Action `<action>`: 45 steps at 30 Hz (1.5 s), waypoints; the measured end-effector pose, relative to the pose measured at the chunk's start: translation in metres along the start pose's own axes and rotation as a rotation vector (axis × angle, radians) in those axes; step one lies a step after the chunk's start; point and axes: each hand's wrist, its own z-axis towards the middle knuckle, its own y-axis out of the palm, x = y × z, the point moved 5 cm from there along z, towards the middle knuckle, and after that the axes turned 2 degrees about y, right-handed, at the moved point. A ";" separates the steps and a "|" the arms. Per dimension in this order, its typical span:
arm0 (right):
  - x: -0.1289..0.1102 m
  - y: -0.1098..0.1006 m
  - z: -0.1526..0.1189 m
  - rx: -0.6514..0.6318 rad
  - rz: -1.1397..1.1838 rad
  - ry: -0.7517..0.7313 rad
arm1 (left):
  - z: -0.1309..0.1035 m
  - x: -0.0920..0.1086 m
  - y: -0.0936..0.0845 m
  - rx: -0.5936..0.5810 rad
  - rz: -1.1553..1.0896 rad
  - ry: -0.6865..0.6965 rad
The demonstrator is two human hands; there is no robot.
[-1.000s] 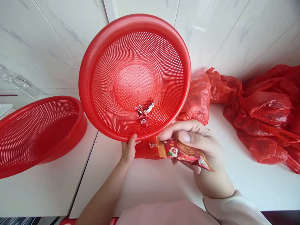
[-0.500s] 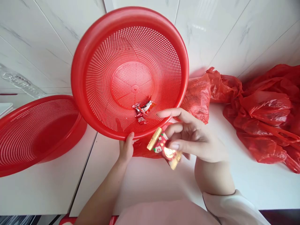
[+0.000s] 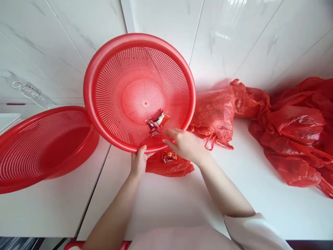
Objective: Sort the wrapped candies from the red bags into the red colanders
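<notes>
1. Nearest us, the white bench (image 3: 161,205), smooth and glossy, with a seam running down its left part.
2. The left hand (image 3: 138,162) is pinched on the lower rim of the tilted red basket (image 3: 104,90), thumb over the lip. That is a thin hold on a wide, round, perforated plastic basket; it could tip or slip sideways.
3. The right hand (image 3: 185,144) reaches over the rim, fingers loosely spread; I cannot tell whether they hold anything.
4. Just under it, a crumpled red bag (image 3: 169,166) with a small sweet packet (image 3: 169,155) on it.
5. Inside the basket, shiny foil sweets (image 3: 156,123) lie on the lower slope, near the rim; more tilt could spill them.
6. Left, a second mesh basket (image 3: 44,146) lies on the bench.
7. Farthest right, thin, wrinkly red plastic bags (image 3: 291,135) against the marble-look wall (image 3: 234,34).
</notes>
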 end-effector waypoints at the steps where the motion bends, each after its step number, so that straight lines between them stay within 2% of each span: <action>1: 0.001 0.008 0.005 0.001 -0.032 -0.004 | -0.001 -0.002 0.001 -0.020 -0.002 -0.015; 4: 0.006 0.029 0.014 -0.102 -0.088 -0.021 | -0.003 -0.008 0.002 -0.028 0.025 -0.039; 7: 0.009 0.037 0.013 -0.211 0.010 -0.075 | -0.002 -0.010 0.001 -0.029 0.062 -0.036; 11: 0.006 0.032 0.013 -0.073 0.076 -0.213 | 0.000 -0.007 0.000 -0.049 0.022 -0.013; 13: 0.004 0.033 0.016 -0.044 0.073 -0.256 | 0.001 -0.005 -0.001 -0.049 0.010 -0.012; 17: -0.006 0.028 0.015 -0.119 0.166 -0.303 | 0.003 -0.002 -0.003 -0.048 0.018 -0.001; 20: -0.011 0.016 0.008 -0.177 0.199 -0.256 | 0.005 -0.002 -0.007 -0.008 0.009 -0.013; 24: -0.007 0.007 0.000 -0.238 0.116 -0.169 | 0.006 0.000 -0.010 0.025 -0.010 -0.006; 29: 0.010 -0.004 0.002 -0.056 0.052 -0.008 | 0.005 0.001 -0.009 0.029 0.008 -0.002; 32: 0.012 -0.002 0.006 0.057 0.078 -0.006 | 0.002 -0.001 -0.004 -0.001 0.011 -0.018; 34: 0.011 0.005 0.011 0.105 0.085 -0.073 | -0.001 -0.003 0.001 -0.038 0.024 -0.024; 37: 0.010 0.026 0.019 0.060 0.053 -0.213 | -0.007 -0.010 0.004 -0.072 0.059 -0.058; 40: 0.014 0.043 0.023 -0.019 -0.017 -0.213 | -0.010 -0.018 0.001 -0.043 0.117 -0.090; 45: 0.007 0.040 0.017 -0.180 0.153 -0.294 | -0.005 -0.015 -0.003 -0.046 0.105 -0.047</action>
